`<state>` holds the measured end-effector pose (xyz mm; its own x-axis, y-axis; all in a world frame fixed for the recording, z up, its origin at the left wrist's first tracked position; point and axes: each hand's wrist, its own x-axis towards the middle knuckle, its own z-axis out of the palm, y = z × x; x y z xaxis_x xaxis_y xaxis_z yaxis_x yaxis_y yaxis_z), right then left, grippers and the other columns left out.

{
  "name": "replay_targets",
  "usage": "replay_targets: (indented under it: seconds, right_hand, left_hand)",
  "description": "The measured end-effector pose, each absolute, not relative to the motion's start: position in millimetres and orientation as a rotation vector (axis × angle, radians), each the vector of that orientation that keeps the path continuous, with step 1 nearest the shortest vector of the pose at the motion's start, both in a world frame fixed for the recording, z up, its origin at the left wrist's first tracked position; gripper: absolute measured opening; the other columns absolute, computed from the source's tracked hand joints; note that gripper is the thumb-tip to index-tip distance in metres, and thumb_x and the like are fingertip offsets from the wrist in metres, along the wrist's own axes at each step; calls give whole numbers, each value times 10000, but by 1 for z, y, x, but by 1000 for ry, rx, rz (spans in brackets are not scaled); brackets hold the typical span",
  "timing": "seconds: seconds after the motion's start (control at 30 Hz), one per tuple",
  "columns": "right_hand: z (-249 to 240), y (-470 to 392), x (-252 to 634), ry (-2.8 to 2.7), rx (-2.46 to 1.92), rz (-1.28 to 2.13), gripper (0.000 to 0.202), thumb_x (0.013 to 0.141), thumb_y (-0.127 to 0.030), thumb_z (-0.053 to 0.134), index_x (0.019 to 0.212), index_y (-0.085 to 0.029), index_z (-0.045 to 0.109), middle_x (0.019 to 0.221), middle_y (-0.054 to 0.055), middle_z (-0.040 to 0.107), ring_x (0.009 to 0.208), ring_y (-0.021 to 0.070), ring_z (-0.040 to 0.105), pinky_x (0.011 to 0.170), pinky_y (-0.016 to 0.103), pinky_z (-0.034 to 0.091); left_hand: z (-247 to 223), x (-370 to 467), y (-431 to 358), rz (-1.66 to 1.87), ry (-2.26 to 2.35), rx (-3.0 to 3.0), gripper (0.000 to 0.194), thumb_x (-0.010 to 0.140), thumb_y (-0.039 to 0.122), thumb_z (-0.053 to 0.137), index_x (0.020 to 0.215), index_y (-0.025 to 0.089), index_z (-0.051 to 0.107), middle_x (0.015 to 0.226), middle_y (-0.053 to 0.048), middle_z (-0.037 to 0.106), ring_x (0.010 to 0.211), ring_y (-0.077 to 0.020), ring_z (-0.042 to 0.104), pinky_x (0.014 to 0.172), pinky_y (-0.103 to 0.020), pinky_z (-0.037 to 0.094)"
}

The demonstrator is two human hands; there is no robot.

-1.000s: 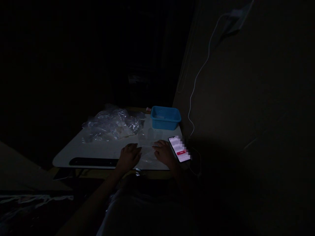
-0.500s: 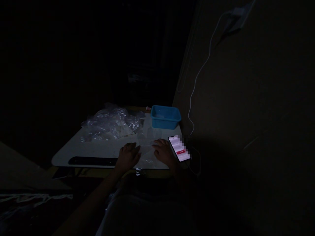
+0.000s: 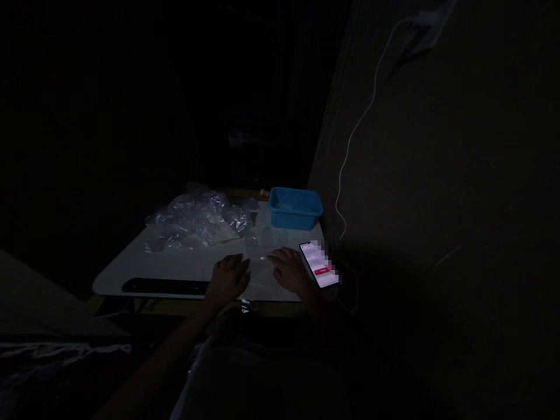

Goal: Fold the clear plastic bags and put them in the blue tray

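Observation:
In dim light, a thin clear plastic bag or sheet (image 3: 261, 269) lies flat on the white table (image 3: 166, 265); its outline is hard to make out. My left hand (image 3: 227, 279) rests palm down at the plastic's left side, fingers stretched forward. On the other side my right hand (image 3: 289, 270) lies palm down with its fingers apart, the fingertips on the plastic. Neither hand is closed around anything visible. To the left, beyond my left hand, sits a crumpled heap of clear plastic bags (image 3: 196, 219).
A blue plastic basin (image 3: 295, 219) stands at the table's far right corner. A lit phone (image 3: 318, 265) lies beside my right hand. A white cable (image 3: 349, 140) hangs along the right wall. A dark slotted strip (image 3: 164, 286) runs along the table's near edge.
The fingers of my right hand have shifted slightly left over the plastic. My left hand stays almost in place.

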<state>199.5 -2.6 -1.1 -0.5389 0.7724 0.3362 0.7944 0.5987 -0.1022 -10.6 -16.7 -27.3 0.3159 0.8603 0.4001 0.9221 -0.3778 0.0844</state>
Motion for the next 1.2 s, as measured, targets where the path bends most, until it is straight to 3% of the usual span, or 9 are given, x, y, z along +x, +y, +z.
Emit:
replay_targets:
  seconds: [0.2, 0.4, 0.63, 0.77, 1.0, 1.2]
  right_hand:
    - [-3, -1, 199, -2462, -1292, -108, 296, 763, -217, 476, 1034, -228, 593, 1177, 43, 502, 1122, 212, 340, 920, 378, 263]
    - [-3, -3, 199, -2479, -1261, -133, 383, 787, -285, 480, 1170, -264, 491, 1255, 45, 431, 1153, 225, 303, 925, 396, 244]
    - [-6, 0, 198, -2451, -1329, -174, 319, 821, -335, 440, 1121, -274, 531, 1253, 35, 432, 1171, 235, 275, 925, 417, 225]
    - [-9, 2, 199, -2452, -1309, -179, 326, 813, -337, 453, 1124, -273, 527, 1246, 36, 440, 1170, 233, 279, 923, 411, 232]
    - [-6, 0, 199, -2430, -1297, -167, 336, 799, -310, 465, 1123, -252, 533, 1231, 44, 459, 1157, 227, 302, 929, 404, 236]
    - [-7, 0, 201, -2405, -1271, -128, 251, 753, -231, 497, 962, -256, 633, 1162, 18, 521, 1126, 214, 338, 927, 385, 245]
  left_hand:
    - [-25, -10, -18, -592, -1646, -2418, 366, 802, 364, 389, 1102, 227, 547, 1169, -101, 519, 1068, -278, 424, 841, -433, 359]
    - [-24, -9, -19, -560, -1640, -2414, 371, 806, 359, 381, 1108, 215, 541, 1170, -105, 514, 1067, -274, 421, 846, -423, 358]
    - [-25, -9, -18, -593, -1646, -2396, 361, 805, 368, 398, 1102, 223, 543, 1152, -93, 522, 1055, -265, 434, 845, -412, 369]
    - [-28, -12, -14, -722, -1563, -2445, 372, 823, 366, 390, 1139, 217, 519, 1134, -81, 539, 1030, -233, 455, 844, -388, 383]
    - [-32, -17, -8, -731, -1505, -2480, 278, 794, 310, 429, 970, 237, 631, 1108, -65, 556, 1005, -229, 472, 831, -395, 396]
    - [-32, -16, -11, -699, -1593, -2463, 298, 783, 308, 434, 1004, 236, 620, 1115, -79, 555, 1035, -247, 451, 830, -416, 388]
